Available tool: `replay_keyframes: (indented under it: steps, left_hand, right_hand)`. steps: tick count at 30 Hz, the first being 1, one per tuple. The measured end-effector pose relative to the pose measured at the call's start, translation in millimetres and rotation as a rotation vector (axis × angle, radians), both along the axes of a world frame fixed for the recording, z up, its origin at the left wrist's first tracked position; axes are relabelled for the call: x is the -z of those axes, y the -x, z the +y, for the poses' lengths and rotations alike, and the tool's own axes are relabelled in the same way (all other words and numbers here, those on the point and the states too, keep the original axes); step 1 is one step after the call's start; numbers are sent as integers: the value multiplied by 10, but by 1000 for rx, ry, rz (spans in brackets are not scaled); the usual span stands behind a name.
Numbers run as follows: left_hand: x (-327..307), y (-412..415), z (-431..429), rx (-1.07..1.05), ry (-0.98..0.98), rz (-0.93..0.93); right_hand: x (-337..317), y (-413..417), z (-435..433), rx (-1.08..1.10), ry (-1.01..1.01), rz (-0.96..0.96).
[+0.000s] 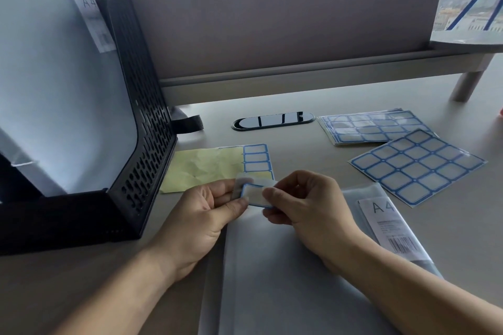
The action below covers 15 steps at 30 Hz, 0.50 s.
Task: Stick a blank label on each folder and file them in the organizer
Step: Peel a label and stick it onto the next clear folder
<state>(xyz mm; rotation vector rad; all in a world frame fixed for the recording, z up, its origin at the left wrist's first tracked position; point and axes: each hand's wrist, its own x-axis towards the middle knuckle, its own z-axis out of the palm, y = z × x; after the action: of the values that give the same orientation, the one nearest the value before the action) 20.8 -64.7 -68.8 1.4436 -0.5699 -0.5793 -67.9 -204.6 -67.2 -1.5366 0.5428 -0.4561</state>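
A blank blue-bordered label (254, 194) is held between both hands just above the top edge of a translucent folder (285, 266) lying flat on the desk. My left hand (209, 212) pinches its left end with thumb and fingers. My right hand (302, 202) pinches its right end. A second folder (392, 226) with an A4 sticker lies under it to the right. The black mesh organizer (141, 128) stands at the left and holds a translucent folder (60, 84) upright.
A yellow backing sheet (206, 166) with three labels left lies beyond the hands. A full label sheet (416, 163) and a stack of label sheets (370, 126) lie at the right. A cable grommet (272, 120) sits in the desk below a grey partition (272, 22).
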Motion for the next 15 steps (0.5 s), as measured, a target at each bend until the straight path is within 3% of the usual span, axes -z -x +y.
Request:
replay_keyframes:
  steps: [9,15]
  left_hand:
    - [-47,68,-47,-69,-8,79]
    - [-18,112,-149,-283,-145,-41]
  right_hand:
    - [10,3,18,2,24,6]
    - [23,-3,23,1,57,15]
